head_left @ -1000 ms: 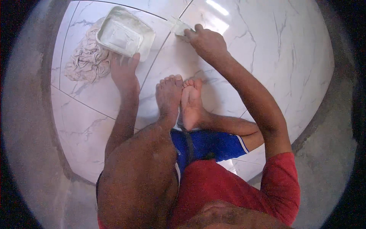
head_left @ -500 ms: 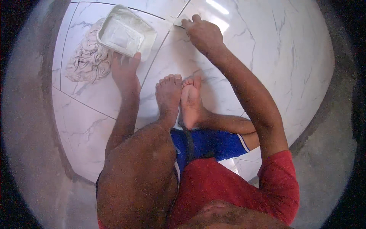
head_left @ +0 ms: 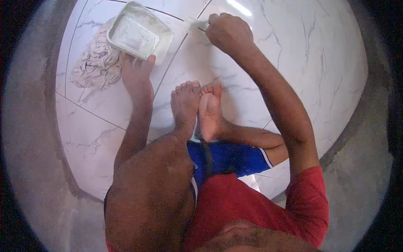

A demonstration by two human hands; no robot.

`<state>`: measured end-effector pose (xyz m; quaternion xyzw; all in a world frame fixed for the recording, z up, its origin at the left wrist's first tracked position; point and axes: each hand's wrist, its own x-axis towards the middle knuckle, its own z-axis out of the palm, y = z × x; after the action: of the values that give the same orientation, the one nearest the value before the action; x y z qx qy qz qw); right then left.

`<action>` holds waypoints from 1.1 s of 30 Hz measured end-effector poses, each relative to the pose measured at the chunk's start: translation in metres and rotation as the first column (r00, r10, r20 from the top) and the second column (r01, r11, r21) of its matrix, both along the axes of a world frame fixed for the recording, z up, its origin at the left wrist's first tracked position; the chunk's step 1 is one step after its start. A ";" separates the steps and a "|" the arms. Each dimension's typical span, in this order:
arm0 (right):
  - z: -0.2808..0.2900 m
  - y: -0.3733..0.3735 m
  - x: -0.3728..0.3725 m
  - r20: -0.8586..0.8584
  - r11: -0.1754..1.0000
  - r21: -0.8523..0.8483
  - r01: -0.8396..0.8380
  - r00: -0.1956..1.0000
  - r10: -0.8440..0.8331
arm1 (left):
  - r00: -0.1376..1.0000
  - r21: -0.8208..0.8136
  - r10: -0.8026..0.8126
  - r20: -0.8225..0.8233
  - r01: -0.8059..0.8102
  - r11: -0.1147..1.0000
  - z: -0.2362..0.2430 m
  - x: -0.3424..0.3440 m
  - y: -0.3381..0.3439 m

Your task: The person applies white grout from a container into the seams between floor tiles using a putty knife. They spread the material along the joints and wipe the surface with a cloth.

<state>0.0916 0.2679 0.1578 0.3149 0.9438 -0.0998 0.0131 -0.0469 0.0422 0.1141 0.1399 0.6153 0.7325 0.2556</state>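
My left hand (head_left: 137,77) grips the near edge of a white rectangular tub (head_left: 163,42), thumb at its side and the other fingers partly hidden by it. The tub is tilted, and whitish paste (head_left: 140,40) coats its inside. Beyond my feet, my right hand (head_left: 230,32) is closed around a small flat pale spreader (head_left: 204,24), mostly hidden by the fingers. The spreader is low over the tile joint, where a whitish smear (head_left: 192,26) lies across the crossing of the dark lines.
A crumpled beige cloth (head_left: 97,67) lies on the tiles left of the tub. White marbled tiles (head_left: 310,71) with dark joints cover the floor, bordered by rough grey concrete (head_left: 29,126). My bare feet (head_left: 184,103) are close together in the middle.
My right hand has moved slightly right with the spreader, its wrist turned a little. The whitish smear at the joint shows more. The tub has shifted only slightly in my left hand.
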 end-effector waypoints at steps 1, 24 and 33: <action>-0.004 -0.001 -0.006 -0.032 0.999 0.034 -0.028 0.999 0.029 | 1.000 0.002 0.001 0.000 -0.001 1.000 0.000 0.000 0.000; -0.034 0.015 -0.004 -0.054 0.978 0.200 -0.058 0.996 0.071 | 1.000 -0.002 -0.009 -0.007 0.009 1.000 -0.004 -0.003 0.003; -0.027 -0.025 0.041 0.106 0.981 0.114 -0.159 0.983 0.147 | 1.000 -0.013 -0.005 -0.025 0.005 1.000 -0.001 -0.005 -0.013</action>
<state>0.1322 0.2429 0.1310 0.2462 0.9678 -0.0250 0.0472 -0.0521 0.0295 0.1132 0.1491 0.6229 0.7259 0.2506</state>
